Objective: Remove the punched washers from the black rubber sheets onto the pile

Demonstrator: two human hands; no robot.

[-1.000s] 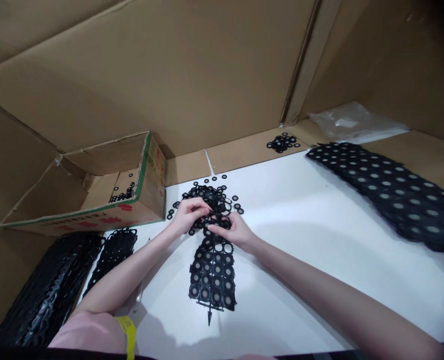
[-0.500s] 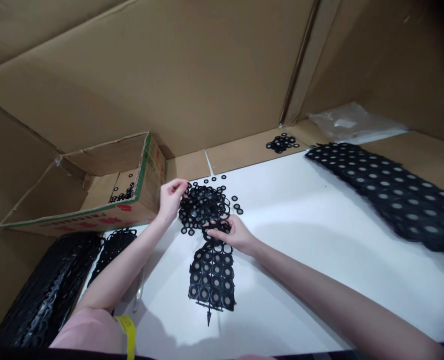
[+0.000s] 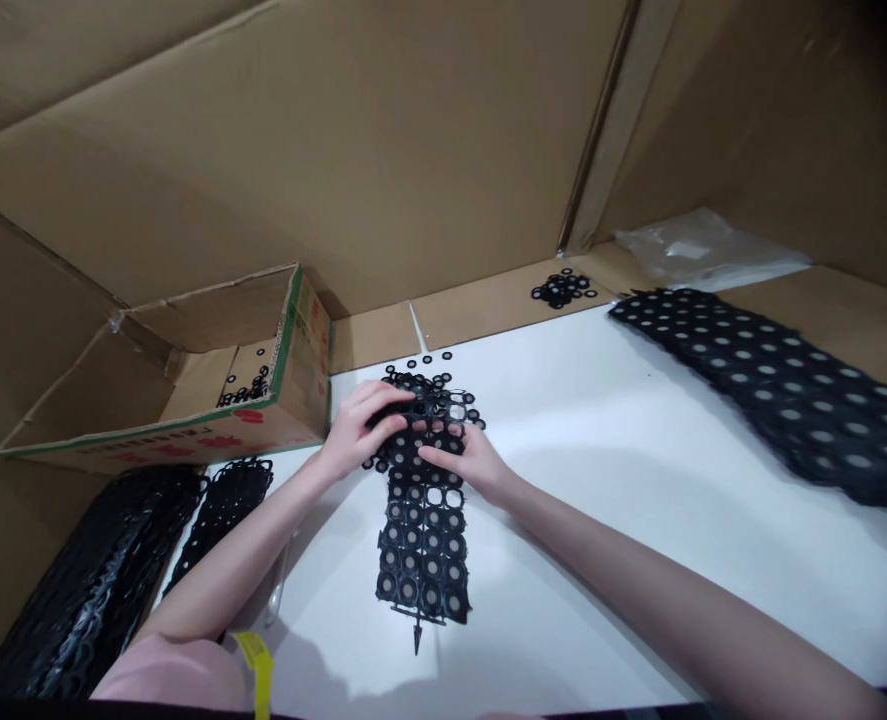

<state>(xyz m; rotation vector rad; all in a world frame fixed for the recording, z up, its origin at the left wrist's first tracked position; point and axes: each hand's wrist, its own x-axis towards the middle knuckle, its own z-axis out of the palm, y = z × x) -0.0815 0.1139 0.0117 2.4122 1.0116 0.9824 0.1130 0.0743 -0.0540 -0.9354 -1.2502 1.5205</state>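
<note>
A black rubber sheet (image 3: 422, 540) of moulded rings with pale centres lies lengthwise in front of me. Its far part is raised over a loose heap of small black rubber rings (image 3: 417, 382); two holes in it show white. My right hand (image 3: 477, 465) grips the sheet's right side, thumb on top and fingertips curled at the far side. At the left edge of the sheet, my left hand (image 3: 364, 428) is bent with thumb and fingers on its far part. Exactly what the left fingertips pinch is partly hidden.
An open cardboard box (image 3: 304, 350) with some rings stands at left. Below it lie a dark stack of rubber sheets (image 3: 90, 590) and a perforated black sheet (image 3: 225, 500). At right are a stack of dotted sheets (image 3: 780, 390), a plastic bag (image 3: 713, 250) and a small ring pile (image 3: 563, 288).
My left hand has come right and nearer, from the heap's left edge onto the sheet. The sheet's far part now lies flatter and extends over the heap; my right hand stays nearly in place.
</note>
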